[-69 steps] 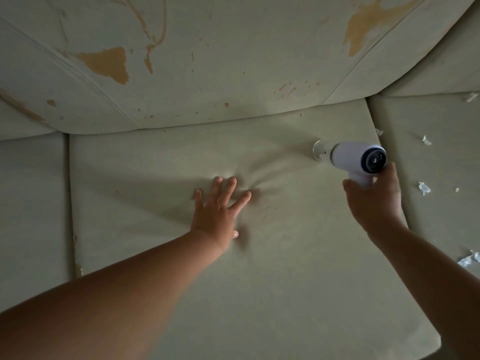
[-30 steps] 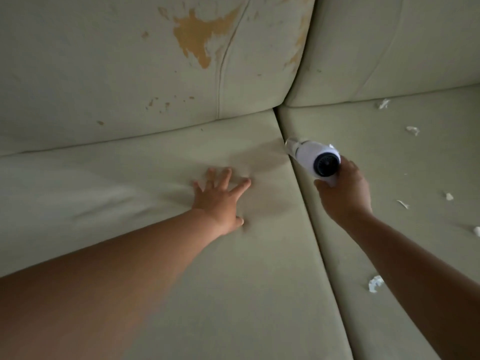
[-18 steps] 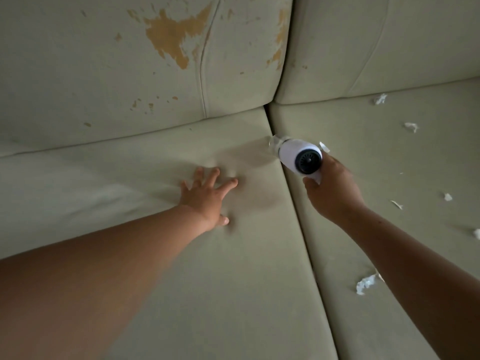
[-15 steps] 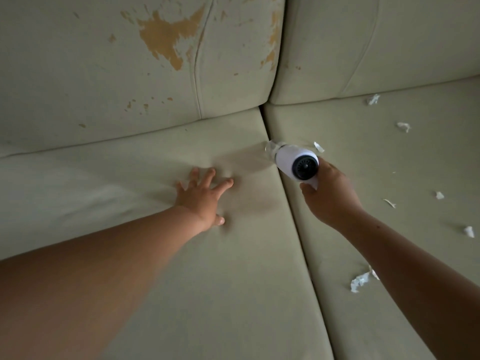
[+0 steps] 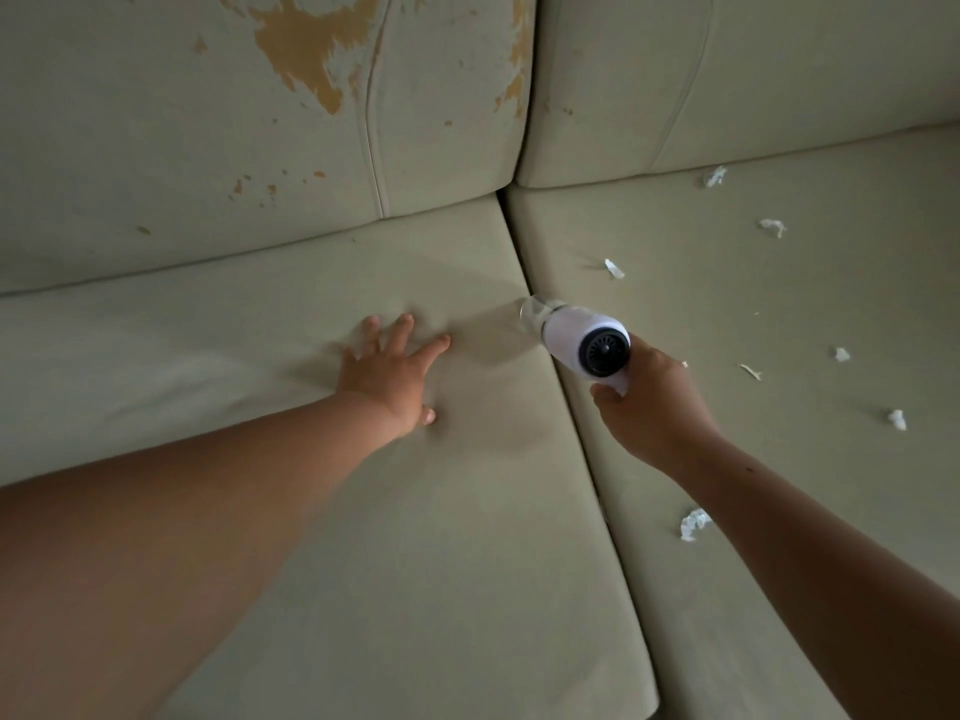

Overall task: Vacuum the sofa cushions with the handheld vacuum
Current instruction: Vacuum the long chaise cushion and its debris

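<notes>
across the sofa (image 5: 156,148), 2 seat cushions meet at a seam (image 5: 582,449): the left seat cushion (image 5: 415,563) looks bare, the right seat cushion (image 5: 779,304) is littered. the left hand (image 5: 389,371) lies flat, fingers spread, pressing the left one. the right hand (image 5: 649,413) is wrapped round the grip of the white handheld vacuum (image 5: 587,340), its clear nozzle (image 5: 532,309) at the seam. small white paper scraps (image 5: 693,523) lie well apart on the right. risk: a fast sweep could scatter these light scraps or push them into the seam, and unpinned fabric might get sucked up.

no legible text, labels or nos. on vacuum (image 5: 582,341), sofa cushions (image 5: 415,537)
</notes>
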